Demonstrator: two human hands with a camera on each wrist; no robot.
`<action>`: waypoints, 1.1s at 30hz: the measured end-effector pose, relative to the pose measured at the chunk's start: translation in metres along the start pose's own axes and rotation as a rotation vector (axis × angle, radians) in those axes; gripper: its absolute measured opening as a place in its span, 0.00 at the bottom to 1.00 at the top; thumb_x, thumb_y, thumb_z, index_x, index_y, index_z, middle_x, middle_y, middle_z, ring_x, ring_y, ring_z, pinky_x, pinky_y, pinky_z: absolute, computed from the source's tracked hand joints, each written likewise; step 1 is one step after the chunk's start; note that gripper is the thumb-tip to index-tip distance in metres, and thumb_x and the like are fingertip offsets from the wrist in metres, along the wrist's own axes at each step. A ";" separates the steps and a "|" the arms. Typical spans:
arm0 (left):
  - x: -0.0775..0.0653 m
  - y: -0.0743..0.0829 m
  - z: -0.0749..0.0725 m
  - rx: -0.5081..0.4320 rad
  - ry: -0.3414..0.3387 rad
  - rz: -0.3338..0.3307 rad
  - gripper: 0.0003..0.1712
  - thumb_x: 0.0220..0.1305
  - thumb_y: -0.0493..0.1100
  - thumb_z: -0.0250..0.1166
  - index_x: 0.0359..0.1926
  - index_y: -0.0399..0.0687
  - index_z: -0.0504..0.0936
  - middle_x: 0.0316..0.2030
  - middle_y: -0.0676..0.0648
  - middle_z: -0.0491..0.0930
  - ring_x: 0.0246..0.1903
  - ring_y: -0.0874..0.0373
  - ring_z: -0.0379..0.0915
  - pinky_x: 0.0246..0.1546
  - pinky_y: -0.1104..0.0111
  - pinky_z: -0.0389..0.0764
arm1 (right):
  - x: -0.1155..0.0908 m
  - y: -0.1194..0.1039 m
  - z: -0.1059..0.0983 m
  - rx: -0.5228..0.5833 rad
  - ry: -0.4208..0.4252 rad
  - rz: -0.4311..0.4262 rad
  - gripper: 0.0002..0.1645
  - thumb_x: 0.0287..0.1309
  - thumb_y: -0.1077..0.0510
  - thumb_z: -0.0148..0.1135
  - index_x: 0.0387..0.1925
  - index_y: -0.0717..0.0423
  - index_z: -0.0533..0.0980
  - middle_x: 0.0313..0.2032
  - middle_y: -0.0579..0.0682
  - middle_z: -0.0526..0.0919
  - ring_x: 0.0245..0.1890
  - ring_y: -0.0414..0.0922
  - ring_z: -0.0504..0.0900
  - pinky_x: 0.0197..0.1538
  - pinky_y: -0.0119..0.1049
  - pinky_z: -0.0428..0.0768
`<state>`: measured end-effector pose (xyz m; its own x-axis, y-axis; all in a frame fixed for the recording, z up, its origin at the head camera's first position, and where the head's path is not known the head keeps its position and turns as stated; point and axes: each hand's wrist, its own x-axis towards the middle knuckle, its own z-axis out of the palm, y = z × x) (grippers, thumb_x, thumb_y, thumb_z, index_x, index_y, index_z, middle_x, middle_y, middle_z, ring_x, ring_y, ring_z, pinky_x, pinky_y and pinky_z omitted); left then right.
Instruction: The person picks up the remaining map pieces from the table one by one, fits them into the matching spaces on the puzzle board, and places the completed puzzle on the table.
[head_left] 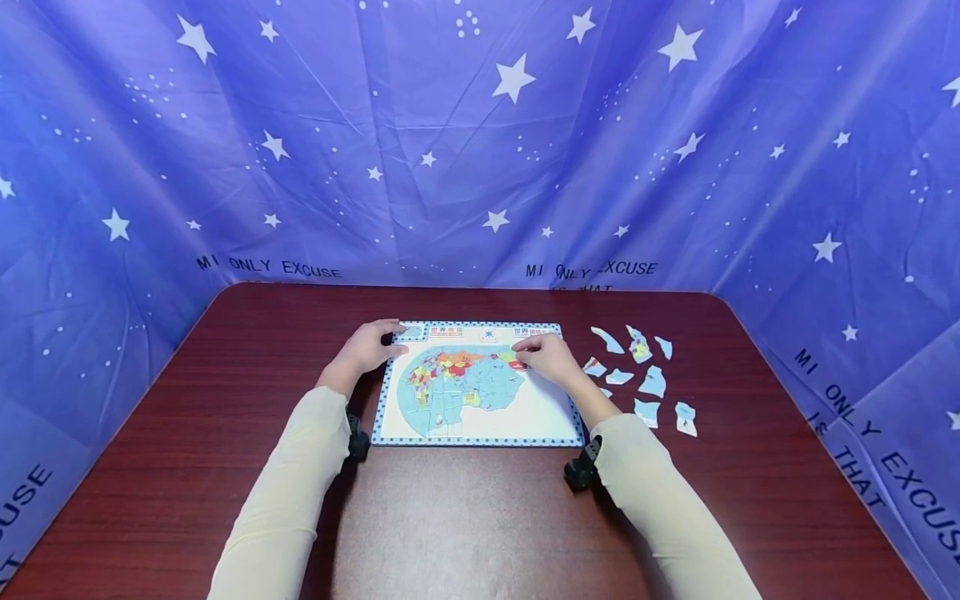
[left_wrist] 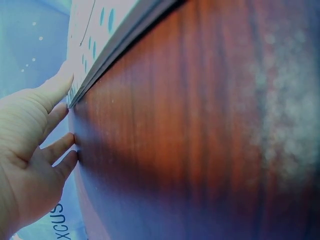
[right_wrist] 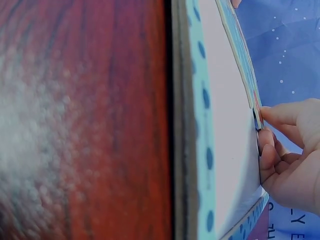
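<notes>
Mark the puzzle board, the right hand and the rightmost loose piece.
Puzzle board (head_left: 536, 412): head view, bare white area.
Right hand (head_left: 552, 358): head view, back of hand.
Rightmost loose piece (head_left: 686, 418): head view, middle of its face.

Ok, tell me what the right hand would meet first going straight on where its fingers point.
Probably the joined map pieces on the board, just left of the right hand; its height is hard to judge, so it might skim over them.

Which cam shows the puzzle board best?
Head: looking down, it takes in the puzzle board to all four sides, partly covered. Left wrist catches just a strip of its dotted edge; right wrist sees it steeply slanted and cropped.
</notes>
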<state>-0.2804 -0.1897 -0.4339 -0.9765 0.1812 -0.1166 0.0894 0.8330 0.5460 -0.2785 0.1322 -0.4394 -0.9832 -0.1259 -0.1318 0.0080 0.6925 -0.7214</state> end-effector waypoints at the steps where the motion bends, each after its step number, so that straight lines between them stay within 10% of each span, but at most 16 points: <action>1: 0.000 0.000 0.000 -0.001 -0.001 -0.002 0.28 0.65 0.47 0.60 0.65 0.46 0.69 0.70 0.41 0.58 0.70 0.42 0.49 0.67 0.49 0.59 | 0.000 0.000 0.000 -0.005 -0.003 -0.004 0.13 0.58 0.55 0.62 0.43 0.53 0.83 0.48 0.53 0.81 0.42 0.46 0.75 0.42 0.35 0.73; 33: 0.003 -0.002 0.002 0.013 0.008 -0.001 0.28 0.65 0.47 0.60 0.64 0.45 0.69 0.69 0.40 0.58 0.69 0.42 0.51 0.67 0.49 0.59 | 0.000 0.000 0.002 -0.046 -0.015 -0.051 0.14 0.57 0.55 0.62 0.45 0.53 0.83 0.43 0.52 0.80 0.42 0.47 0.73 0.47 0.40 0.71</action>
<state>-0.2831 -0.1898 -0.4373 -0.9781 0.1762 -0.1109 0.0906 0.8399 0.5351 -0.2784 0.1310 -0.4404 -0.9794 -0.1723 -0.1056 -0.0511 0.7166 -0.6956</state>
